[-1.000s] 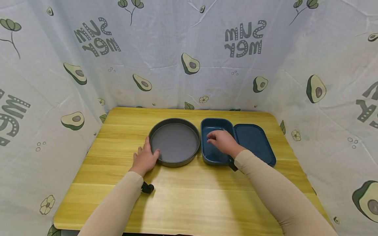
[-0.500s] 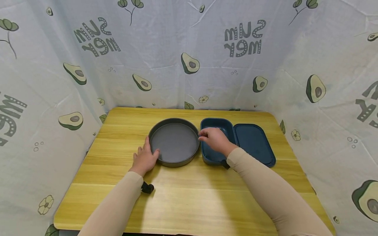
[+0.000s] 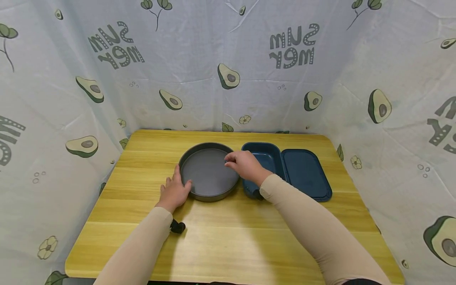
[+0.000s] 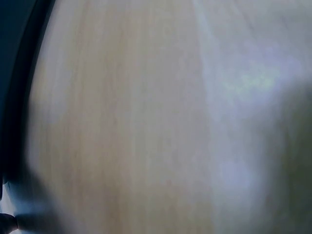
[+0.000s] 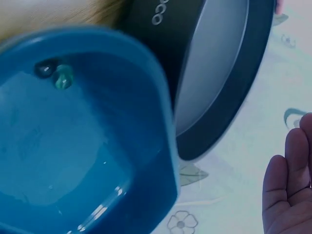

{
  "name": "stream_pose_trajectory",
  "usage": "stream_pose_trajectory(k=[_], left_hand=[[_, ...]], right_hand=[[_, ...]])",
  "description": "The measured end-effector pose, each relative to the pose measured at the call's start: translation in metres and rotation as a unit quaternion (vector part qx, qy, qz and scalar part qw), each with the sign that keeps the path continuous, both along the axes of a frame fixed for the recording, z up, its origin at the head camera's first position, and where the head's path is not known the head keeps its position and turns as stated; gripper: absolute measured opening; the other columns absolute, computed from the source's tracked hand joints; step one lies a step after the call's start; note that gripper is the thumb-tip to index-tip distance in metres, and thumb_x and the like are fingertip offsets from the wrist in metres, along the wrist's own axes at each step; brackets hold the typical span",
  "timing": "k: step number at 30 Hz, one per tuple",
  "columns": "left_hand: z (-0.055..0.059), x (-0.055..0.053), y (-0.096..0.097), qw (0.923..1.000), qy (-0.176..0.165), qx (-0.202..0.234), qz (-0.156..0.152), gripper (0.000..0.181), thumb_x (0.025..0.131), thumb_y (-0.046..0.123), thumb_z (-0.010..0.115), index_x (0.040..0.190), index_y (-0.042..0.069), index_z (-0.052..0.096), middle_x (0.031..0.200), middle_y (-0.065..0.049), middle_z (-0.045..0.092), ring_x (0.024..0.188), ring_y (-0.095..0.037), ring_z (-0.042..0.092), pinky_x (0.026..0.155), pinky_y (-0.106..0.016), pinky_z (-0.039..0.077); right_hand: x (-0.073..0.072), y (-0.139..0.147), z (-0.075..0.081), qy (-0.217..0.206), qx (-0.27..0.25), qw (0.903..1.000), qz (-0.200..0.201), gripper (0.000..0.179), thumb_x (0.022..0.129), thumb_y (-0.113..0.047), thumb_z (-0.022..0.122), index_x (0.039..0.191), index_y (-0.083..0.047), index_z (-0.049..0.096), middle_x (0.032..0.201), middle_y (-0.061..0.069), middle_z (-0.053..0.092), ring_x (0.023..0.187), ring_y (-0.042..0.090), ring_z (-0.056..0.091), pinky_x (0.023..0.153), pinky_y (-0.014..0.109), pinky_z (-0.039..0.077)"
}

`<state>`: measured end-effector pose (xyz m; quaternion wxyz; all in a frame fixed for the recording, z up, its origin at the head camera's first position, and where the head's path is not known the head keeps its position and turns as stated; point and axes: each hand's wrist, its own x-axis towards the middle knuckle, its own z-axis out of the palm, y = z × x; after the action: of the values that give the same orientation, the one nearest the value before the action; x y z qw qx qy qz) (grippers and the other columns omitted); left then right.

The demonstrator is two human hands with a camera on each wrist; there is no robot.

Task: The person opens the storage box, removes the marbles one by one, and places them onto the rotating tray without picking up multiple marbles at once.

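Observation:
A round dark grey cake pan (image 3: 206, 178) stands on the table beside a blue rectangular container (image 3: 263, 160). My left hand (image 3: 174, 192) rests against the pan's left rim, fingers spread. Over the pan's right side, my right hand (image 3: 246, 164) has its thumb and fingertips pinched together on something tiny, apparently a glass marble, mostly hidden by the fingers. In the right wrist view, a green glass marble (image 5: 62, 77) and a dark marble (image 5: 45, 68) lie in a corner of the container. Part of the right hand's fingers (image 5: 295, 175) shows at that view's edge.
A flat blue lid (image 3: 306, 174) lies just right of the container. The wooden table (image 3: 213, 245) ends at a patterned curtain (image 3: 199, 63) hanging behind and at both sides. The left wrist view shows mostly blurred tabletop.
My right hand has moved left, from inside the blue container across its edge to over the pan, fingertips still pinched. The left hand has stayed at the pan's rim.

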<state>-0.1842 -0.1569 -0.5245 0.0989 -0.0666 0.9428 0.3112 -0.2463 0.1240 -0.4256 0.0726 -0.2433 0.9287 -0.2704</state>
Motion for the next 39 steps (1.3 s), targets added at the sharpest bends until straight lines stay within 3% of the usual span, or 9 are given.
stream_pose_trajectory(k=[15, 39], left_hand=[[0.006, 0.002, 0.001, 1.0000, 0.002, 0.004, -0.003, 0.088, 0.109, 0.050, 0.043, 0.170, 0.017, -0.011, 0.175, -0.022, 0.018, 0.159, -0.056, 0.009, 0.125, -0.076, 0.003], [0.004, 0.001, 0.001, 1.0000, 0.006, 0.007, 0.004, 0.089, 0.108, 0.050, 0.044, 0.170, 0.017, -0.011, 0.175, -0.023, 0.019, 0.159, -0.056, 0.009, 0.125, -0.076, 0.003]], right_hand=[[0.001, -0.018, 0.004, -0.001, 0.006, 0.9999, 0.015, 0.027, 0.102, -0.023, 0.070, 0.124, -0.010, 0.077, 0.115, 0.006, 0.079, 0.102, 0.020, 0.074, 0.089, 0.036, 0.061], [-0.002, -0.026, 0.002, -0.018, -0.008, 0.9997, 0.015, 0.028, 0.103, -0.023, 0.069, 0.128, -0.013, 0.075, 0.118, 0.004, 0.078, 0.105, 0.019, 0.073, 0.091, 0.037, 0.061]])
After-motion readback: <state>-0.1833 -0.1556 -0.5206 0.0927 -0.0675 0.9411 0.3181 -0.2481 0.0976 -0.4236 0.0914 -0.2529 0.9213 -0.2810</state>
